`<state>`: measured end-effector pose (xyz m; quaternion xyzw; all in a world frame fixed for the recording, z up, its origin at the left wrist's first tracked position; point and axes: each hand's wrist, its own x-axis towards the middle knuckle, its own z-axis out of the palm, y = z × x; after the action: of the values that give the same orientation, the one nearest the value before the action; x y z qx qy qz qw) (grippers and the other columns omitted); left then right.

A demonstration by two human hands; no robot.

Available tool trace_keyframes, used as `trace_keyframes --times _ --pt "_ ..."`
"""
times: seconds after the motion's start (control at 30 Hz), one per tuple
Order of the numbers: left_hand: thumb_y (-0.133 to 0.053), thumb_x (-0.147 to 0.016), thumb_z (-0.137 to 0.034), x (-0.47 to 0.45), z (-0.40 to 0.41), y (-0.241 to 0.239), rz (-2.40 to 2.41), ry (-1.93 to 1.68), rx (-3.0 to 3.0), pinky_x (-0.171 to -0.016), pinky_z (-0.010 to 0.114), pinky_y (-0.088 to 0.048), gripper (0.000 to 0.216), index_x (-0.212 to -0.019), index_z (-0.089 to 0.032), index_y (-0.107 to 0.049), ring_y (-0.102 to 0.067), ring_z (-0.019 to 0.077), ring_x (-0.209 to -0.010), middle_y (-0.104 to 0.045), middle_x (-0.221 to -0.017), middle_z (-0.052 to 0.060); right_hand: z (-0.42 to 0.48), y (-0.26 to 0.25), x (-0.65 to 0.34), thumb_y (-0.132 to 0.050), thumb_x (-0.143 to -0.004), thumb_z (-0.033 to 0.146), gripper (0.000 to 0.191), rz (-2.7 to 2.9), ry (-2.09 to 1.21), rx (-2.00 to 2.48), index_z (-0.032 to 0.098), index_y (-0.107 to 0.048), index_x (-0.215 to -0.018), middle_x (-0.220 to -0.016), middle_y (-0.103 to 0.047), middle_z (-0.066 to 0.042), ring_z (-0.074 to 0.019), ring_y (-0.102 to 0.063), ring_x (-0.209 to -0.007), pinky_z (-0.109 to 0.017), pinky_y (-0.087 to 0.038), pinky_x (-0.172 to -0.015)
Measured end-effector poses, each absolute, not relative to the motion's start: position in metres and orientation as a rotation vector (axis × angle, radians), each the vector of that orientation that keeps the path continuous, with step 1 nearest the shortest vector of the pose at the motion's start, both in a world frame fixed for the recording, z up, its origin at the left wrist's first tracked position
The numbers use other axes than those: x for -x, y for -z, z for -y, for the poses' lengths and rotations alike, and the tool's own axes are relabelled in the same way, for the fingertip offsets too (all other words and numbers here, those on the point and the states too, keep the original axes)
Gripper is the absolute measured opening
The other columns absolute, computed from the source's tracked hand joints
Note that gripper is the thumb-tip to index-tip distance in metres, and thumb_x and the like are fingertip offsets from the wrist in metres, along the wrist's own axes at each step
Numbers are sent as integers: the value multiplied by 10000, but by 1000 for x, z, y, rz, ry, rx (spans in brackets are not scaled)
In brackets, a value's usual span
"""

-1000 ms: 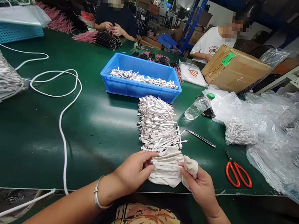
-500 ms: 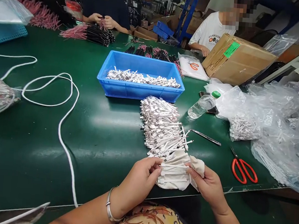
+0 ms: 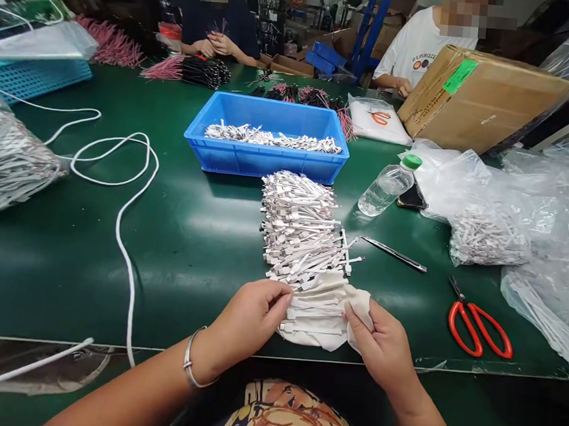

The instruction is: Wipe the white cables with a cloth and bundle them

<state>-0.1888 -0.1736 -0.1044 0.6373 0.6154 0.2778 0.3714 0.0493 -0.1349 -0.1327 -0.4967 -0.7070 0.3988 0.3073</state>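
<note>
An off-white cloth lies at the near edge of the table, with several short, flat white cables side by side on it. My left hand is closed in a pinch at the left end of the uppermost of these cables. With thumb and fingers, my right hand grips a folded part of the cloth against that cable's right end. Just beyond the cloth is a thick pile of similar white cables, their connectors mostly facing left.
Behind the pile stands a blue bin of white cables. To the right are a water bottle, tweezers, red-handled scissors and plastic bags. A white cord loops at left. Two people sit across the table.
The view has shifted a little, so the hands and cloth appear farther left and slightly higher. Both hands keep their hold on the cable and cloth. The far person's hands have moved slightly.
</note>
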Motion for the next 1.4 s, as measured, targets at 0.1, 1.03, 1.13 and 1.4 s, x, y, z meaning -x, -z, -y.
trace_keyframes --times 0.1,1.03,1.13,1.4 --pt "-412 -928 -270 187 177 103 -1611 -775 -1641 -658 246 -403 227 -854 -209 -618 -550 134 -720 -618 -771 -5 137 131 -50 -567 -855 377 258 1727 -1029 1332 186 -648 -1006 -763 -614 -19 -156 -559 -697 -250 -465 -637" --pt "-492 -796 -146 166 183 71 -1384 -77 -2535 -744 329 -428 95 -888 -170 -492 -470 203 -798 -549 -876 75 139 145 -44 -370 -912 511 328 2143 -263 1407 217 -509 -865 -735 -643 -74 -246 -640 -671 -314 -475 -557" --pt "-567 -728 -182 167 186 76 -1443 -84 -2515 -759 333 -434 166 -872 -174 -485 -468 208 -828 -543 -894 72 138 147 -44 -342 -910 541 356 2171 -210 1359 223 -498 -883 -747 -655 -73 -246 -651 -670 -309 -486 -534" --pt "-553 -722 -223 161 187 88 -1563 -97 -2461 -749 349 -453 191 -893 -153 -502 -489 218 -827 -565 -913 92 136 151 -43 -311 -923 545 370 2239 -25 1265 221 -488 -900 -788 -664 -81 -234 -660 -677 -297 -500 -538"
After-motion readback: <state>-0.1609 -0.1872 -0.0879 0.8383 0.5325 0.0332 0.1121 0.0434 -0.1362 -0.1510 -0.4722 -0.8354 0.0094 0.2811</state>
